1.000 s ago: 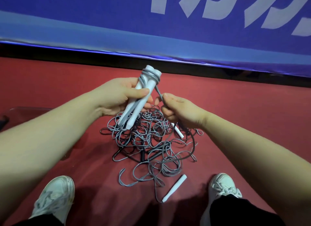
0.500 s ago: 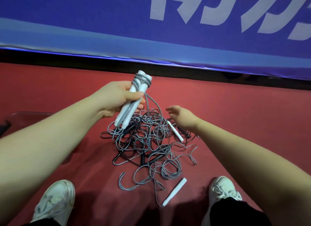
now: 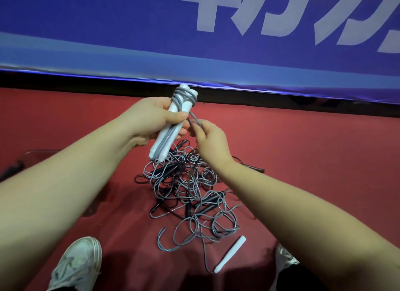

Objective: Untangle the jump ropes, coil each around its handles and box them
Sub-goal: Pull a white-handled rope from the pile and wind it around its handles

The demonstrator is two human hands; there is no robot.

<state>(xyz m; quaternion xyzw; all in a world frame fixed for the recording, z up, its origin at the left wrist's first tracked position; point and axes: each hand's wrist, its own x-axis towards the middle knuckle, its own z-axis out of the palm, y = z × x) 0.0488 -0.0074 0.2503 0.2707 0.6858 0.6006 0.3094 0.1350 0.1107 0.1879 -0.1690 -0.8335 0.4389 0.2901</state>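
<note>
**A:** What were the hands doing?

**B:** The left hand was wrapped around a pair of white plastic jump-rope handles. They were held side by side and tilted, tops toward the floor's far edge. A grey plastic cord was wound a few turns around those tops.

**A:** And the other one?

**B:** The right hand sat just beside them. Its thumb and forefinger pinched that grey cord where it left the coil, and the short stretch between looked taut.

**A:** Where were the rest of the ropes?

**B:** They lay in a tangled heap of grey and black cords on the red floor, directly beneath both hands. Slim black grips were buried in it, and one black handle poked out beyond the right wrist.

**A:** Was anything lying apart?

**B:** A single white handle lay at the heap's near side, its cord running back in. A white sneaker stood to its left, and another was half hidden under the right forearm. A blue banner with white lettering ran along the floor's far edge.
</note>
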